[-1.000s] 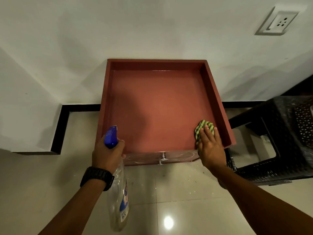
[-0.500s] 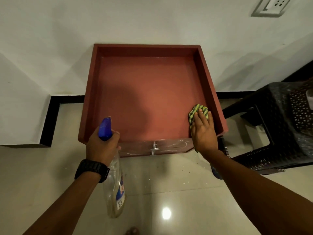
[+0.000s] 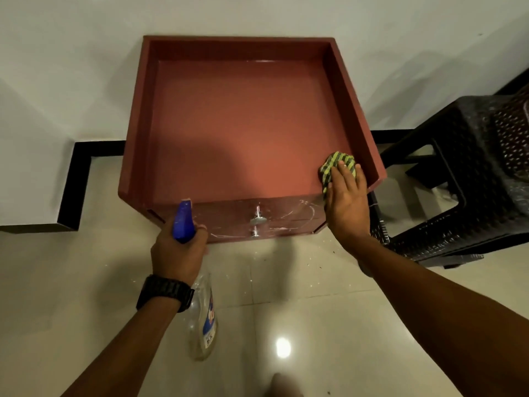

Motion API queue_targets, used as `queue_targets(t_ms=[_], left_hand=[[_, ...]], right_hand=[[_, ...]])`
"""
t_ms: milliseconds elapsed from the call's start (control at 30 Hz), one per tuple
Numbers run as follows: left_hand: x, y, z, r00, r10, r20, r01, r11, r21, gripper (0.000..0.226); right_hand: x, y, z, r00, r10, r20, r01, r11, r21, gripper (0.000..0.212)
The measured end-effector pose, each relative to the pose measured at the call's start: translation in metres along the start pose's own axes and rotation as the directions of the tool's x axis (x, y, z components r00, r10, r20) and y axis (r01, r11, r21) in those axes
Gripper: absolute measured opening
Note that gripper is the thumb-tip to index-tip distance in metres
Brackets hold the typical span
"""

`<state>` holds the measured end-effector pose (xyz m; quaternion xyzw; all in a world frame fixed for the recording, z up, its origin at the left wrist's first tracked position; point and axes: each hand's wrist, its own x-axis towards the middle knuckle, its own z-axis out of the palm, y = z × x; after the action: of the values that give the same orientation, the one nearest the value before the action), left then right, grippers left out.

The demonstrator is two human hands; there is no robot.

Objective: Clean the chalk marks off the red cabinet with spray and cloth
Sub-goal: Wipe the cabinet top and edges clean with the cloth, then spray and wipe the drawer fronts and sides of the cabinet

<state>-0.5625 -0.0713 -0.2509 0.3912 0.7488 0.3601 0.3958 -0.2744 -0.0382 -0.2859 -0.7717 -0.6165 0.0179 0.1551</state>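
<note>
In the head view, the red cabinet (image 3: 246, 133) fills the upper centre, its flat matte top framed by a raised lip on three sides and its back against a white wall (image 3: 86, 67). At about four o'clock on that top, the right hand (image 3: 347, 199) lies nearly flat, fingers spread, pressing a bunched green-and-dark striped cloth (image 3: 333, 164) to the surface just beside the right lip. At seven o'clock, the left hand (image 3: 179, 252) is wrapped closed around the neck of a clear plastic spray bottle (image 3: 203, 319), whose blue trigger head (image 3: 183, 222) points up near the cabinet's front edge. Thin white chalk marks (image 3: 297, 214) curve across the glossy front face around a small metal knob (image 3: 257, 220); whether any remain on the top is hard to tell in this dim light. To wipe well, the cloth probably wants firm, overlapping passes worked into the corner, then spray on the front face before rubbing the arcs. A black perforated plastic stool (image 3: 469, 179) stands at three o'clock on the shiny tiled floor (image 3: 286, 325).
</note>
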Motion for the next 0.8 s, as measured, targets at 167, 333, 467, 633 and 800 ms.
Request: queue_targets(t_ms=[167,333,467,633,800], left_hand=[[-0.019,-0.056,0.001,0.999,-0.038,0.020,0.038,0.999,-0.013,0.019],[-0.027,-0.095,0.013,1.000,-0.009,0.008,0.010,1.000,-0.027,0.016],[-0.017,-0.104,0.026,0.999,0.006,-0.032,-0.009,0.996,-0.094,0.017],[0.000,-0.108,0.038,0.993,0.086,-0.086,-0.095,0.990,-0.101,0.013],[0.013,-0.109,0.042,0.986,0.101,-0.133,-0.111,0.991,-0.071,0.016]], right_hand=[[-0.015,0.013,0.004,0.993,-0.085,-0.082,0.084,0.996,-0.016,0.045],[-0.034,0.016,0.016,0.981,-0.105,-0.161,0.102,0.994,-0.024,0.055],[-0.056,0.014,0.038,0.957,-0.133,-0.258,0.138,0.990,0.002,0.055],[-0.078,0.001,0.070,0.946,-0.146,-0.291,0.182,0.978,0.101,0.060],[-0.093,-0.006,0.091,0.971,-0.143,-0.192,0.176,0.971,0.164,0.055]])
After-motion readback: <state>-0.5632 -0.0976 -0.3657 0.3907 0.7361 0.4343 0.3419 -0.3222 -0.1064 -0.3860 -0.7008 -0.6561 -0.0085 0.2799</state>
